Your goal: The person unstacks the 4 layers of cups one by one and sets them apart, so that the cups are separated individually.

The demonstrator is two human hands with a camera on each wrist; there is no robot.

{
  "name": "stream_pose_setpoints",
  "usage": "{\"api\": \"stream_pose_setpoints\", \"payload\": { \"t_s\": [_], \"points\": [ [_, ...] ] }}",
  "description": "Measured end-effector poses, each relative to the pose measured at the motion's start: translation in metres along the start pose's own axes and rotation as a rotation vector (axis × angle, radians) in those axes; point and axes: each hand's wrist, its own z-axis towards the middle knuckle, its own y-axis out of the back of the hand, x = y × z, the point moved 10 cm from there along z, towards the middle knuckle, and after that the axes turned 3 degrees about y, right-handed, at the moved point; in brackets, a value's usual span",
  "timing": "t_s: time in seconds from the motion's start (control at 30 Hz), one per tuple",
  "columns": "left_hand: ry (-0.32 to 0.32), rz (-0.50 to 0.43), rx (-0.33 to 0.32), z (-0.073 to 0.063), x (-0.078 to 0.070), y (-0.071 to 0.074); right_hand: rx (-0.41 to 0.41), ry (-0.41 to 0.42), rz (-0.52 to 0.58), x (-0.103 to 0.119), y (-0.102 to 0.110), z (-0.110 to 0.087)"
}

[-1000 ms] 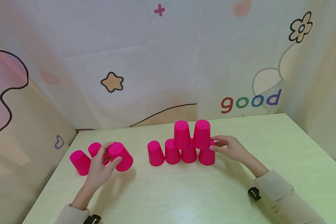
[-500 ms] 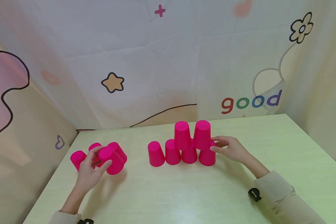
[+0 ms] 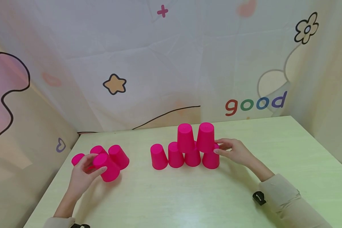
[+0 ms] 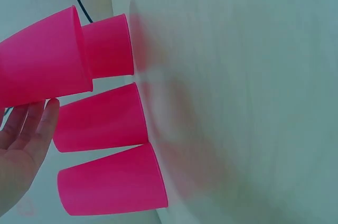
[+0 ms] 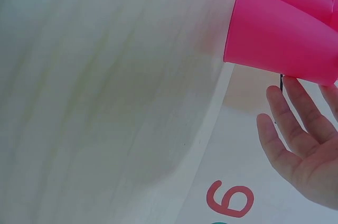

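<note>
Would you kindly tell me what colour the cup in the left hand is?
The held cup is bright pink; the left wrist view shows this best.

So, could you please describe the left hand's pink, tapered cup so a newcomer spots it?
At the left of the pale green, flat table, the left hand grips a pink, tapered cup, upside down. It is off the table; three matching cups beside it stand there.
</note>
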Motion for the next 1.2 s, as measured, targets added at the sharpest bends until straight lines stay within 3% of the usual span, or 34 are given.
{"api": "stream_pose_setpoints", "payload": {
  "t_s": [0.23, 0.47, 0.67, 0.8, 0.97, 1.07, 1.2],
  "points": [
    [0.097, -0.025, 0.024, 0.004, 0.021, 0.002, 0.002, -0.002, 0.000, 0.000, 0.000, 0.000],
    [0.123, -0.048, 0.029, 0.020, 0.078, -0.003, 0.002, -0.001, 0.000, 0.001, 0.000, 0.000],
    [0.128, -0.043, 0.055, 0.026, 0.101, -0.008, -0.001, 0.002, 0.011, 0.001, 0.000, -0.001],
    [0.146, -0.024, 0.052, 0.026, 0.106, -0.010, 0.001, 0.004, 0.014, 0.001, 0.000, 0.000],
    [0.132, -0.007, 0.042, 0.025, 0.103, -0.008, 0.007, 0.002, 0.005, -0.001, -0.001, 0.001],
    [0.125, 0.022, 0.032, 0.022, 0.089, -0.003, 0.011, 0.000, 0.004, -0.002, -0.001, 0.001],
    [0.104, 0.044, 0.033, 0.015, 0.053, 0.005, 0.009, -0.007, 0.002, -0.003, -0.001, 0.001]
  ]
}}
